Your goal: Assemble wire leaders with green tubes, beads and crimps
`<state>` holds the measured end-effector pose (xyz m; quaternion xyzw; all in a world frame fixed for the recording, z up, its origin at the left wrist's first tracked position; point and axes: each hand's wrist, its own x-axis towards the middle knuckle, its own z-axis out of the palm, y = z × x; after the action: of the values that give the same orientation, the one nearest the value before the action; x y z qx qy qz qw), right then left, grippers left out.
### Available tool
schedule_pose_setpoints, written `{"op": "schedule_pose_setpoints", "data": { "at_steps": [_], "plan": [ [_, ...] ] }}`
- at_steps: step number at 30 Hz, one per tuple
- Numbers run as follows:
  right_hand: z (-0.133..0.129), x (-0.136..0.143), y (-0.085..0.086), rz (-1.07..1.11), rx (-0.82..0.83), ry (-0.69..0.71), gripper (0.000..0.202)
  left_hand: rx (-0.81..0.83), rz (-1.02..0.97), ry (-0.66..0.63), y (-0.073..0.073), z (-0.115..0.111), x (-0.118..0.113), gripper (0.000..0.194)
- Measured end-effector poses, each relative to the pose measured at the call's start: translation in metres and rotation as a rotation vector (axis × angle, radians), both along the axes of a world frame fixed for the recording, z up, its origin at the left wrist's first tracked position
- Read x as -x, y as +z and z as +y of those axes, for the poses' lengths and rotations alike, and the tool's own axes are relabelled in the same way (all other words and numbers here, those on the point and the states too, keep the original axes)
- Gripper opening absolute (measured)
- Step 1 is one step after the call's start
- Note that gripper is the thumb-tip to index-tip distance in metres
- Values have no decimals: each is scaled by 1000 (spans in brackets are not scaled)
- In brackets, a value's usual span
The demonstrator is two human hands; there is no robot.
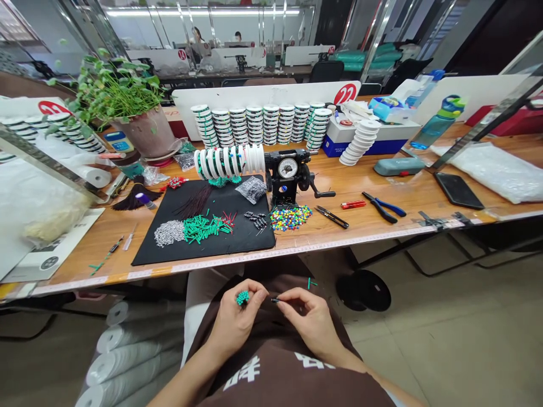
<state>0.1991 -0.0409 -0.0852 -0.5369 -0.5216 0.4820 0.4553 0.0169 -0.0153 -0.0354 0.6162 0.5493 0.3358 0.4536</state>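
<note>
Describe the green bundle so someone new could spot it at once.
Below the wooden table's front edge, find the brown apron. In front of it, the person's left hand grips the green bundle. Its ends are packed tightly together, unlike the loose green pile on the black mat.

At lower centre of the frame, a bundle (242, 298) is showing teal-green and a small piece (275, 300) is showing black, while the brown apron (271, 384) is bearing white characters. At centre left, silver-grey bits (168, 233) and green tubes (199, 229) are contrasting with a black mat (237, 251); in the middle, a bead pile (292, 217) is mixing red, yellow, blue and green. At upper centre, stacked spools (255, 125) are forming black-and-white bands.
</note>
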Motion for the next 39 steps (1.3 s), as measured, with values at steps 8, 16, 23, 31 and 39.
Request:
{"op": "schedule_pose_setpoints", "data": {
  "at_steps": [8,16,23,31,39],
  "plan": [
    [8,-3,16,162,42,290,16,-68,2,-151,9,0,-10,27],
    [8,3,7,403,226,145,39,56,-23,-80,8,2,-11,30],
    [9,-26,31,264,90,-97,29,157,-113,-109,-1,0,-11,41],
    [26,-27,42,98,-36,-18,29,289,-217,-164,-15,-5,-15,22],
    [13,-8,23,-284,-164,69,17,112,89,-149,-5,-4,-12,25]
  ]
}}
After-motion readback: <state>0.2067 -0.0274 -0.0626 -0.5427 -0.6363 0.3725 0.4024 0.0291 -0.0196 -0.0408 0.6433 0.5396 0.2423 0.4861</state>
